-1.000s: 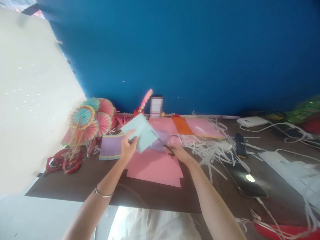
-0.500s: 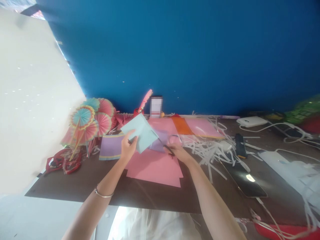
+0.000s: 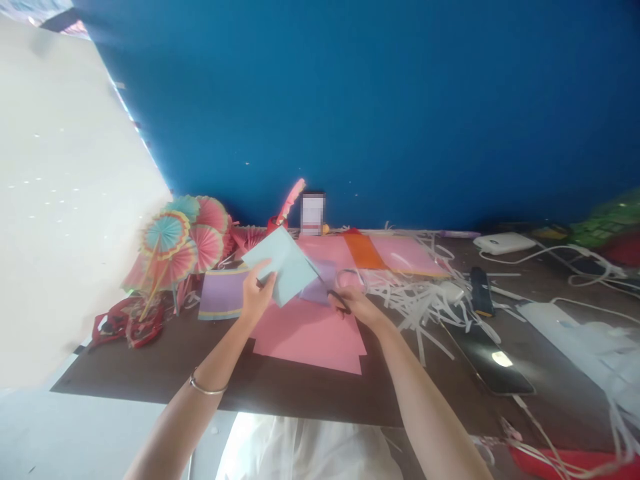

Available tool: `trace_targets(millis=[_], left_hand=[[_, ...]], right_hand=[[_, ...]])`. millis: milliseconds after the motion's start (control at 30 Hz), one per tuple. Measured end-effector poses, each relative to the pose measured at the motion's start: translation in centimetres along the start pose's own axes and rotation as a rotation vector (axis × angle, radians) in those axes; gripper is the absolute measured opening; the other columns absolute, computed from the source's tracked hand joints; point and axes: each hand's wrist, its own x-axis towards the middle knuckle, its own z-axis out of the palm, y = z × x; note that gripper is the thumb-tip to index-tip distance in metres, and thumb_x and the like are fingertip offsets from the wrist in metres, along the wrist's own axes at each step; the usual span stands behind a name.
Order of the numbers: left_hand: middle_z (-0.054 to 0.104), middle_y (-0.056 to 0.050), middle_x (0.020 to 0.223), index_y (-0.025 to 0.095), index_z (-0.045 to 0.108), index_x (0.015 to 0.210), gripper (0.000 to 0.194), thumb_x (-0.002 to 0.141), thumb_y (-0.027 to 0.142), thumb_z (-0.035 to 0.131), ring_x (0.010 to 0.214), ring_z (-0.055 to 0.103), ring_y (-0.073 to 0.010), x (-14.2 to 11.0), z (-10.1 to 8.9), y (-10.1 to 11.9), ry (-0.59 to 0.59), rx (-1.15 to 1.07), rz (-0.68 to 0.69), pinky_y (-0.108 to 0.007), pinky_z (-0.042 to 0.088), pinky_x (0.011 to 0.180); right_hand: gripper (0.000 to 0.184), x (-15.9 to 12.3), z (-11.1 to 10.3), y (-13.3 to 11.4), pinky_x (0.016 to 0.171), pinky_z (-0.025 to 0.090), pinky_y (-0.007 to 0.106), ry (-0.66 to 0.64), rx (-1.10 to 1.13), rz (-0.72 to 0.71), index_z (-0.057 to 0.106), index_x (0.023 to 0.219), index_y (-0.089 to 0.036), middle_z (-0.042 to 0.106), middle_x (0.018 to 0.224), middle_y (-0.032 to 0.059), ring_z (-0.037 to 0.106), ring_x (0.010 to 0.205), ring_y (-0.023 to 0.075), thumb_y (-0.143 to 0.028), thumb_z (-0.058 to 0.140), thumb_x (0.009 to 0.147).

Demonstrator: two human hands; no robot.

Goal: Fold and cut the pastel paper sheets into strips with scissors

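My left hand [image 3: 257,293] pinches a light blue sheet of paper [image 3: 283,265] and holds it tilted above the table. My right hand [image 3: 356,303] is closed round the handles of a pair of scissors [image 3: 336,296], whose blades meet the right edge of the blue sheet. Under both hands lies a stack of pink paper [image 3: 310,333] on a dark brown mat [image 3: 150,360]. A purple sheet with coloured borders [image 3: 221,294] rests just left of my left hand.
Folded paper fans [image 3: 173,243] stand at the back left. White paper strips [image 3: 425,300] pile up right of my right hand. Orange and pink sheets [image 3: 395,253] lie behind them. A phone [image 3: 493,357], cables and white devices [image 3: 503,243] occupy the right side.
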Motion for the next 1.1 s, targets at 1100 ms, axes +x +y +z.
trace_targets(millis=[1100], left_hand=[[0.063,-0.007,0.109,0.02,0.058,0.109,0.034,0.077,0.032,0.057,0.091,0.06,-0.0165,-0.82,0.31,1.03,-0.162,-0.1,-0.064,-0.027,0.048,0.076]], right_hand=[[0.041,0.27,0.01,0.98,0.048,0.037,0.024,-0.004,0.039,-0.078,0.053,0.057,-0.016,0.048,0.049,-0.0015,0.044,0.046,0.0094,-0.05,0.052,0.079]])
